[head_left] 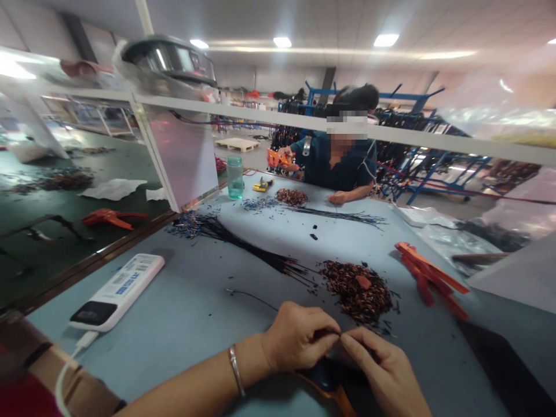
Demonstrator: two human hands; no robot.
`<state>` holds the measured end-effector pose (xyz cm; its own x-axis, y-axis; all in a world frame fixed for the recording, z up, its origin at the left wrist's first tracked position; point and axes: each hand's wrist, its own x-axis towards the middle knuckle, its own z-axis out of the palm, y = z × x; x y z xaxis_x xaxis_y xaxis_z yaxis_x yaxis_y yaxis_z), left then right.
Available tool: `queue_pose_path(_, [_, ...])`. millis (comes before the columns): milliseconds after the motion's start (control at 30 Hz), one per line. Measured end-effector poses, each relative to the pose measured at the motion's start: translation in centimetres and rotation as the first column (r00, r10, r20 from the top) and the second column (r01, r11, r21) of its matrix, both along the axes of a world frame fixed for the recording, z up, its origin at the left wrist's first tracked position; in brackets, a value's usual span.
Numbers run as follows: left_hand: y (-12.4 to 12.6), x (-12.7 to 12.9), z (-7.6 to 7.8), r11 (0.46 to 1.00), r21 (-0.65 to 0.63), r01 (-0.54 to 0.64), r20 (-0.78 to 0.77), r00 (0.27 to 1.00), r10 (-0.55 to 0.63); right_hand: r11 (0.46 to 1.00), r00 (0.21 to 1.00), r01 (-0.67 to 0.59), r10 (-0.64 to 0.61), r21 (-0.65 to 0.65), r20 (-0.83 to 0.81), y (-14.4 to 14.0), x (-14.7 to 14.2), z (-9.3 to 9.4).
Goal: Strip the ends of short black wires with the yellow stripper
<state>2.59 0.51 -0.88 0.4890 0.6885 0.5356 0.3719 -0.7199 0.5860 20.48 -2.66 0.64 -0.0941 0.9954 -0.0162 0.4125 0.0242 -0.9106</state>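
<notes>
The left hand (295,336) and right hand (382,370) met fingertip to fingertip, pinched shut on a thin black wire (252,296) trailing left across the table (195,313). Just beyond lay a pile of brown terminals (358,289); a black wire bundle (243,243) extended far-left. Orange crimping pliers (428,278) lay right, a white power bank (119,289) left. A co-worker (343,162) sat at the far edge.

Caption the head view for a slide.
Two hands, left and right, pinch a thin wire beside a pile of terminals on a grey table.
</notes>
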Motion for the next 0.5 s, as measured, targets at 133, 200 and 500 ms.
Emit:
queue_pose_path(133, [-0.11,0.13,0.18,0.995,-0.099,-0.025,0.036,0.999,0.028,0.997,0.997,0.022,-0.027,-0.068,-0.077,0.19,-0.09,0.35])
queue_pose_path(200, [-0.11,0.09,0.27,0.994,-0.110,-0.024,0.035,0.999,0.028,0.994,0.994,0.031,-0.042,-0.105,-0.105,0.28,0.00,0.40])
queue_pose_path(500, [0.26,-0.31,0.15,0.996,0.063,0.061,-0.057,0.997,-0.058,0.990,0.995,0.013,-0.026,-0.142,-0.092,0.53,0.66,0.58])
